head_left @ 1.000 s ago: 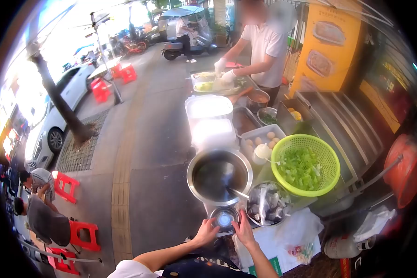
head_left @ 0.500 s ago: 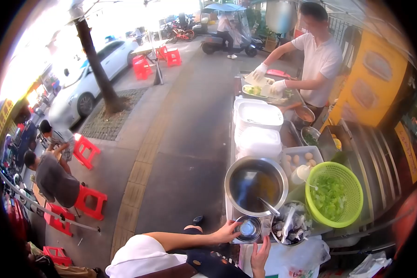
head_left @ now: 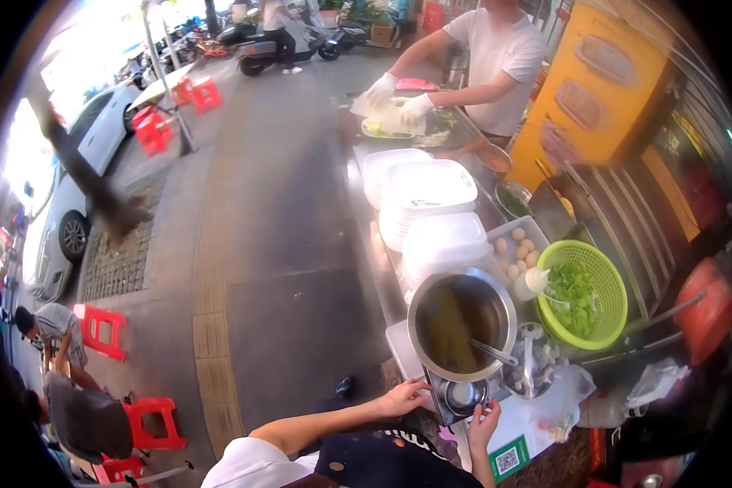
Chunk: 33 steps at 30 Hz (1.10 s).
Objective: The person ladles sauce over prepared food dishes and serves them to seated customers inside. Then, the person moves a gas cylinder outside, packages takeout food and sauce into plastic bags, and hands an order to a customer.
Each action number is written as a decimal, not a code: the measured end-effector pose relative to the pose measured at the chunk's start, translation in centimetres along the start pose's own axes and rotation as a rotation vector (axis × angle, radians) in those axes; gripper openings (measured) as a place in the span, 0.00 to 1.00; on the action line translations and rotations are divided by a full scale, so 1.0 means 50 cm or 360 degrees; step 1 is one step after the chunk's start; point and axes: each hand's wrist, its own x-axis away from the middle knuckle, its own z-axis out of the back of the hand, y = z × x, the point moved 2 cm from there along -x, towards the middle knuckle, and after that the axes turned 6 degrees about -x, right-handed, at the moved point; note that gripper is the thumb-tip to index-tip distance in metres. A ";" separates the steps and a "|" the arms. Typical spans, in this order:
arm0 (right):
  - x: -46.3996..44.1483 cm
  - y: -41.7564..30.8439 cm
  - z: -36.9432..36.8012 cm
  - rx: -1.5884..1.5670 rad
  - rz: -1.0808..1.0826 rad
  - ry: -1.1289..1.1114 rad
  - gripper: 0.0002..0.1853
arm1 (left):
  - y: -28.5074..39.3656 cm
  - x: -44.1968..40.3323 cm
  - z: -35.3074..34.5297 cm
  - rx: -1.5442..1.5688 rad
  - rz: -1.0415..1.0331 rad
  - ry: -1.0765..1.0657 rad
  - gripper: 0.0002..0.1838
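Note:
A small round metal bowl (head_left: 467, 394) sits on a dark square base, just below a large steel pot (head_left: 504, 305) of dark liquid with a ladle handle (head_left: 493, 351) in it. My left hand (head_left: 407, 397) is at the left side of the base, its fingers partly curled and apart, with nothing visible in them. Close to the bowl's lower right edge is my right hand (head_left: 485, 419), fingers apart and empty. Whether either hand touches the base or bowl is unclear. Plastic-wrapped dark items (head_left: 533, 358) lie in a container right of the bowl.
Stacked white trays (head_left: 431, 183), eggs (head_left: 519, 248), a squeeze bottle (head_left: 531, 284) and a green basket (head_left: 612, 313) of lettuce stand beyond the pot. A gloved co-worker (head_left: 500, 61) handles food at the far end. Red stools (head_left: 153, 423) and seated people are at left.
The camera view has turned and shifted. My left hand has drawn away from the small bowl's rim to the side of the base. The co-worker's gloved hands remain over the food.

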 end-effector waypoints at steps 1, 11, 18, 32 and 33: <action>0.003 -0.009 -0.003 -0.0030 -0.0040 0.0024 0.24 | -0.020 0.005 0.019 -0.0022 0.0010 0.0006 0.21; 0.089 -0.100 -0.021 0.0000 -0.0208 0.0285 0.24 | -0.146 0.007 0.125 -0.0093 0.0034 -0.0072 0.18; 0.066 -0.217 -0.086 0.0108 0.0638 0.0149 0.12 | -0.096 0.007 0.189 -0.0137 0.0203 0.0109 0.18; -0.073 -0.458 -0.563 0.0090 0.1145 -0.0864 0.05 | -0.231 -0.098 0.581 0.0275 0.0298 0.0365 0.16; -0.096 -0.492 -0.607 0.0117 0.1144 -0.0878 0.05 | -0.236 -0.114 0.638 0.0297 0.0277 0.0351 0.16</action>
